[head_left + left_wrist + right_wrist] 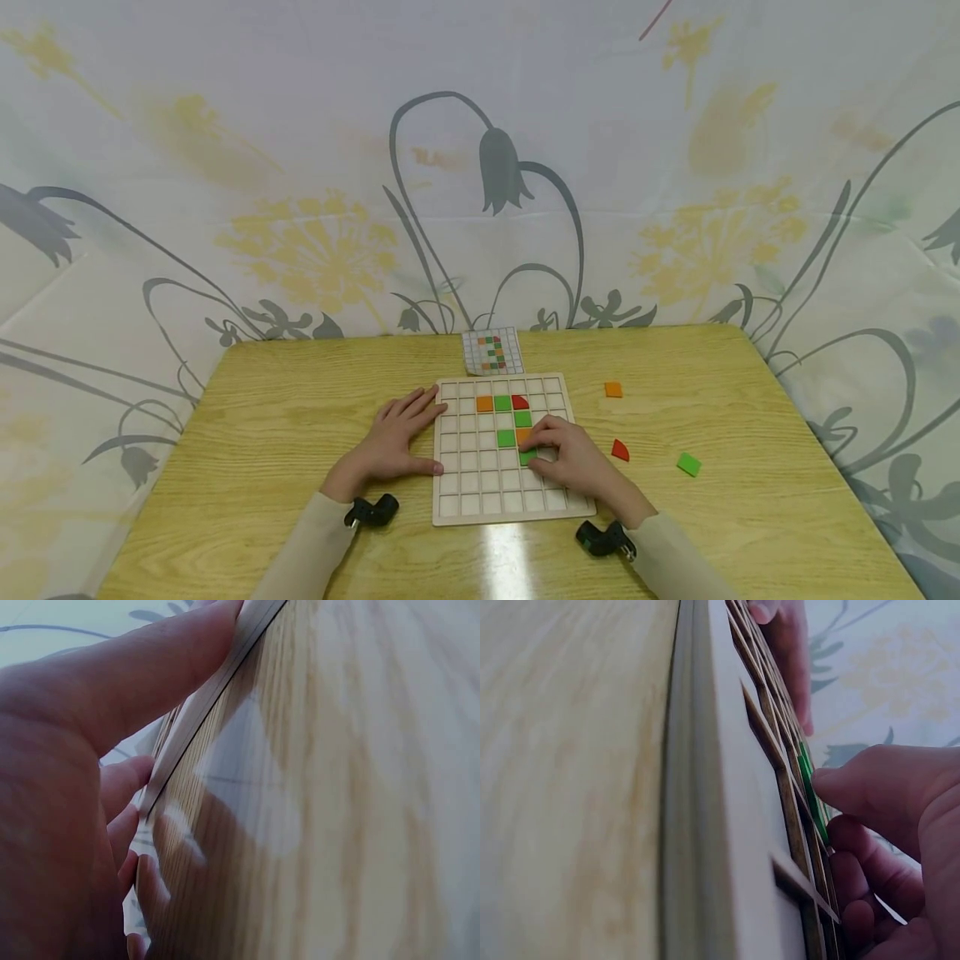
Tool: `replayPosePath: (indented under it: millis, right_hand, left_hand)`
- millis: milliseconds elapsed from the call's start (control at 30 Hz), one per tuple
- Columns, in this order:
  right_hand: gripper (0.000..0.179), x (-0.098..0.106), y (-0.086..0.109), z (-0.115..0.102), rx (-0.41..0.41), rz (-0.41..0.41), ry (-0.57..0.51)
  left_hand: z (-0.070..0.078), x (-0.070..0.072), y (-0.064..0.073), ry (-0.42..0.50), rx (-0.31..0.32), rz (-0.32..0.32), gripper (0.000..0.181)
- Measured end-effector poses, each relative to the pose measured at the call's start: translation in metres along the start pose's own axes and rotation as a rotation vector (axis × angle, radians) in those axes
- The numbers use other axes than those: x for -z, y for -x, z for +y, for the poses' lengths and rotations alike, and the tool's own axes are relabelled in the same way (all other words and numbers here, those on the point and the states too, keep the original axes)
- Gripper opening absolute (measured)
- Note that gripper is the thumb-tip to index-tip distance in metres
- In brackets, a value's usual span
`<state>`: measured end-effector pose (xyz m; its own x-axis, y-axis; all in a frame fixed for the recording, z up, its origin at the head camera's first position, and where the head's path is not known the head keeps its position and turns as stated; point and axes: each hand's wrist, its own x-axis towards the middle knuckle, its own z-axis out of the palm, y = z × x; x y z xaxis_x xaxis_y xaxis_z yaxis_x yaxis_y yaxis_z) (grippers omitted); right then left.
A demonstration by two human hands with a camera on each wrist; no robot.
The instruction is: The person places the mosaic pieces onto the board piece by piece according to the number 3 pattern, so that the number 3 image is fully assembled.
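A square wooden grid board [459, 523] lies on the table, with orange, green and red tiles in several cells. My right hand [573, 458] is over its right half. Thumb and curled fingertips pinch a green square tile [528, 458], low at its cell; whether it sits fully in is hidden. An orange tile [522, 436], partly covered by the fingers, lies just above it, and a green tile [506, 438] to its upper left. My left hand [390, 442] rests with spread fingers at the board's left edge, thumb and fingertips touching the rim [217, 682].
Behind the board lies a printed pattern card [492, 352] with coloured squares. To the right, loose on the table [285, 433], are an orange tile [613, 389], a red quarter-round tile [620, 450] and a green tile [688, 464]. A patterned curtain [480, 250] stands behind the table.
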<state>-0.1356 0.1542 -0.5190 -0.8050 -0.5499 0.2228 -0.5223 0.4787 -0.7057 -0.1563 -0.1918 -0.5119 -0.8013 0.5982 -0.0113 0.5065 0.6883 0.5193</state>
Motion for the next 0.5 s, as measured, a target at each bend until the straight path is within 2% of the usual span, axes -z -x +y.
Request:
replayPosePath:
  millis: [300,500]
  right_hand:
    - [0.021,0.005,0.001,-0.001,-0.052,0.008,-0.076]
    - [0.021,0.011,0.002,0.000,-0.038,0.046,-0.113]
  left_hand:
    - [-0.002,-0.002,0.001,0.011,-0.010,0.004,0.097]
    - [-0.002,-0.003,0.000,-0.002,-0.008,0.017,0.097]
